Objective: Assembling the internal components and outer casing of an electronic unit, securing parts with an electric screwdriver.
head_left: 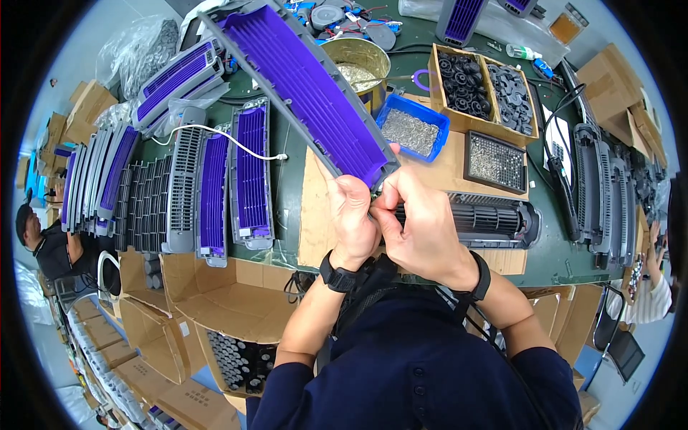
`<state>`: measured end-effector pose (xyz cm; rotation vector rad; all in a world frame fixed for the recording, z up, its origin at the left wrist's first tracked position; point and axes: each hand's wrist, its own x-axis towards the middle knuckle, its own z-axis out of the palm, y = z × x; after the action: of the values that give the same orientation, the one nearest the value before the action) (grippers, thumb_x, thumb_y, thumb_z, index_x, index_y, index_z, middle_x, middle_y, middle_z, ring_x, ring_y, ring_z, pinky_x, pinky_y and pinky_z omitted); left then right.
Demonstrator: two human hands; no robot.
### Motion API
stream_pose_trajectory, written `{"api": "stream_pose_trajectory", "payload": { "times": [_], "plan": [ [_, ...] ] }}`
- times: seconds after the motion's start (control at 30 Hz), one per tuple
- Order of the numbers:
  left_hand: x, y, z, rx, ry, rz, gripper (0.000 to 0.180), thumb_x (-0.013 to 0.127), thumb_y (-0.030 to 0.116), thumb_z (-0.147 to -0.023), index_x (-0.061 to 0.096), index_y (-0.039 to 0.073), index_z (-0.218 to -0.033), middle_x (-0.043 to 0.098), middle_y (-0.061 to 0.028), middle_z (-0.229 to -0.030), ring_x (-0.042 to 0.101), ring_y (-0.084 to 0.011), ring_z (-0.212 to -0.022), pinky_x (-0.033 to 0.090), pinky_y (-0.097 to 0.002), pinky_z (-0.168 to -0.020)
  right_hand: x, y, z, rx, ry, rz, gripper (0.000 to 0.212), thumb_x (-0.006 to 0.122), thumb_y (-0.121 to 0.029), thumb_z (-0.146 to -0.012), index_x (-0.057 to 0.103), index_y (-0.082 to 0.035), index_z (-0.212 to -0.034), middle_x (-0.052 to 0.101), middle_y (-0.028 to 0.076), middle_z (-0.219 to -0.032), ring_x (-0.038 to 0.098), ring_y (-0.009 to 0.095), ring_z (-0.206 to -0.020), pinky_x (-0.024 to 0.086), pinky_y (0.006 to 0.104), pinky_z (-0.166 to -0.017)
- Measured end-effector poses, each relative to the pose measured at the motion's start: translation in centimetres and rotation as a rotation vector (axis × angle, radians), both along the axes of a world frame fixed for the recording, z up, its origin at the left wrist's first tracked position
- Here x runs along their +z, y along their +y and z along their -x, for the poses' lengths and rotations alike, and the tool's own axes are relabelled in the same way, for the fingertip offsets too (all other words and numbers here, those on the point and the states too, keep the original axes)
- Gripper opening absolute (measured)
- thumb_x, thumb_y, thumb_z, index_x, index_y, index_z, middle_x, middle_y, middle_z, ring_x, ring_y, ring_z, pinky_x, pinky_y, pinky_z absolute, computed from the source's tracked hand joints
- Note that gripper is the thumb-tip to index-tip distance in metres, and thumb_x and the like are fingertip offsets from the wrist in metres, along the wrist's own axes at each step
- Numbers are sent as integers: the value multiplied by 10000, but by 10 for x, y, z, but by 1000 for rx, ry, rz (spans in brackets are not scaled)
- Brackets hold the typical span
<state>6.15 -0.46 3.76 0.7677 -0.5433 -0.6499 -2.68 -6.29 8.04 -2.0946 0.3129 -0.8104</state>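
Note:
A long grey fan housing (308, 100) with a ribbed purple inside slants up and away to the left, raised above the bench. My left hand (351, 218) grips its near end, thumb on the edge and fingers partly hidden underneath. At that same end, the thumb and forefinger of my right hand (419, 226) are pinched together against the corner. Whatever they pinch is too small and covered to make out. Beneath and right of my right hand, a grey fan body with a black ribbed roller (487, 218) lies on a cardboard sheet (315, 222).
Beyond my hands stand a blue tray (443, 136) of small screws, a black tray (496, 184) of metal pieces, a divided box (466, 122) of black and grey parts, and a tin (376, 93). More purple housings (252, 165) line the left; grey housings (602, 193) stand right.

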Motion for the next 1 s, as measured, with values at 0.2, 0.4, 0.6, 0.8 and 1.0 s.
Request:
{"api": "stream_pose_trajectory", "payload": {
  "times": [0.2, 0.4, 0.6, 0.8, 1.0],
  "plan": [
    [4, 6, -7, -85, 153, -17, 776, 339, 655, -929, 360, 41, -1404, 566, -197, -1248, 591, -257, -1100, 493, -402, -938, 1, -7, -1, 53, -22, -346, 239, 712, 72, -773, 507, -5, -869, 660, 119, -862, 673, 168, -754, 524, 284, -706],
    [9, 7, -14, -155, 386, 114, 827, 270, 705, -909, 405, 44, -1386, 562, -182, -1268, 558, -321, -1168, 452, -450, -992, -4, -19, 6, -17, -85, -136, 146, 685, 57, -814, 612, 17, -934, 670, 103, -902, 658, 164, -816, 528, 282, -747],
    [7, 11, -17, -181, 419, 177, 809, 288, 696, -914, 397, 58, -1398, 560, -155, -1278, 545, -326, -1187, 443, -463, -1000, -6, -16, 3, -4, -100, 154, 181, 692, 67, -768, 660, 22, -941, 645, 116, -879, 643, 235, -853, 513, 324, -717],
    [11, 16, -15, -186, 387, 114, 764, 298, 670, -931, 368, 95, -1429, 525, -140, -1330, 516, -326, -1225, 426, -469, -1027, -5, -18, 1, -12, -104, 39, 224, 696, 11, -809, 634, -7, -1024, 559, 105, -1033, 609, 205, -936, 508, 287, -691],
    [25, 24, -12, -239, 232, -9, 613, 302, 525, -1007, 337, 108, -1455, 491, -131, -1379, 496, -259, -1261, 421, -428, -1045, -8, -28, -2, 64, 7, -443, 471, 712, -80, -831, 496, -3, -1242, 550, 95, -1113, 555, 164, -1056, 543, 261, -701]
  ]
}}
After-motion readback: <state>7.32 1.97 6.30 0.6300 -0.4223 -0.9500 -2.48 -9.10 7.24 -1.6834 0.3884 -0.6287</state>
